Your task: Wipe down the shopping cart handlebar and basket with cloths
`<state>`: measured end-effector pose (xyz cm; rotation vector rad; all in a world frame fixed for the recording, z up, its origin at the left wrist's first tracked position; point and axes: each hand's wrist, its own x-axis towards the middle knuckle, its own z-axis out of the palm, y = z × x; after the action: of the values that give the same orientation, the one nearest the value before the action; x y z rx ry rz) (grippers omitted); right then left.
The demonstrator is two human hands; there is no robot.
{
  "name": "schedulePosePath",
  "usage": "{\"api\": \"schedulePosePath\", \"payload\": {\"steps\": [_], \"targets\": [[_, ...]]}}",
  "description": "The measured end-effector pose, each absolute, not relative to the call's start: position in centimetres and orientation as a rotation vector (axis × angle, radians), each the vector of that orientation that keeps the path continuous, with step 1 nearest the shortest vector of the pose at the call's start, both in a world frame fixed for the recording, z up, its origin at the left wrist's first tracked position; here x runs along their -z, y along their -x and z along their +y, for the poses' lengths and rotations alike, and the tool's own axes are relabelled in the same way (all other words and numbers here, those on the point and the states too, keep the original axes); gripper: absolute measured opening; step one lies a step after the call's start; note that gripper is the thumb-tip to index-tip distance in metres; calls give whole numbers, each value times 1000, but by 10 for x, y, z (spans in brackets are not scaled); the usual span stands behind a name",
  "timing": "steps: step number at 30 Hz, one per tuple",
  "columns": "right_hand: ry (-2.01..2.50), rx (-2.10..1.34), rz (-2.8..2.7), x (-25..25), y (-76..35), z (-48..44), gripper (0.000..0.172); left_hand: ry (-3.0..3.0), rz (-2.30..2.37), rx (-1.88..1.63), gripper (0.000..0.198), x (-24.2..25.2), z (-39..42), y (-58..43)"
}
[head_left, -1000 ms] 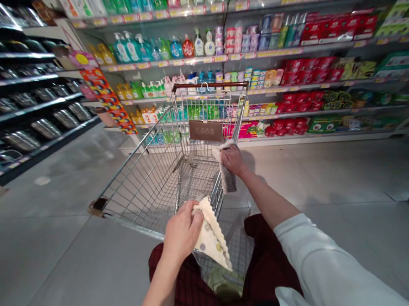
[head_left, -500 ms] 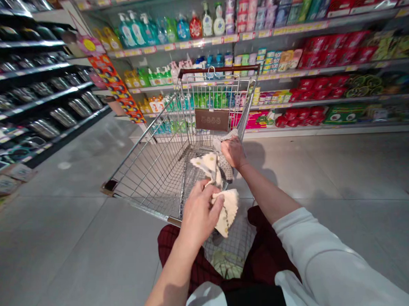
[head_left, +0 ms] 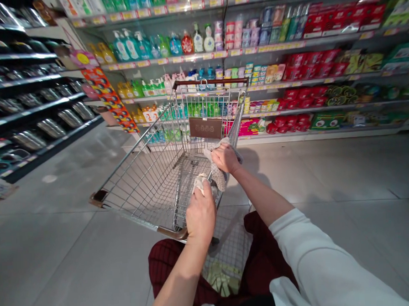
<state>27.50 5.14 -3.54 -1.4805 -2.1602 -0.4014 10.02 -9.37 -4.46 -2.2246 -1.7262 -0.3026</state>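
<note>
A wire shopping cart [head_left: 134, 188] with brown corner pieces stands in front of me, its brown handle bar [head_left: 211, 83] at the far end. My left hand [head_left: 201, 212] is closed on a bunched cream cloth [head_left: 199, 181], at the near part of the cart. Farther off, my right hand [head_left: 224, 157] is wrapped round a grey dotted cloth [head_left: 218, 176] at the cart's right side rail. Part of that cloth hangs down below the fingers. Most of the cream cloth is hidden in or behind the left fist.
Shelves [head_left: 199, 56] with bottles, tubs and red packs run across behind the cart. At the left a dark rack [head_left: 37, 107] holds metal bowls. An orange hanging strip [head_left: 111, 101] is at the shelf end. Grey tiled floor [head_left: 59, 261] surrounds the cart.
The cream cloth, spread out on both sides of my left hand before, is now bunched in the fist. That hand has turned to point forward. The view has tilted up slightly.
</note>
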Motion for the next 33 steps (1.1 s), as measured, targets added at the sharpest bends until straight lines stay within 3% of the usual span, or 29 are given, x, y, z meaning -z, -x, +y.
{"api": "schedulePosePath", "payload": {"steps": [33], "targets": [[1671, 347, -2099, 25, -218, 22, 42, 2429, -1813, 361, 46, 28, -19, 16]]}}
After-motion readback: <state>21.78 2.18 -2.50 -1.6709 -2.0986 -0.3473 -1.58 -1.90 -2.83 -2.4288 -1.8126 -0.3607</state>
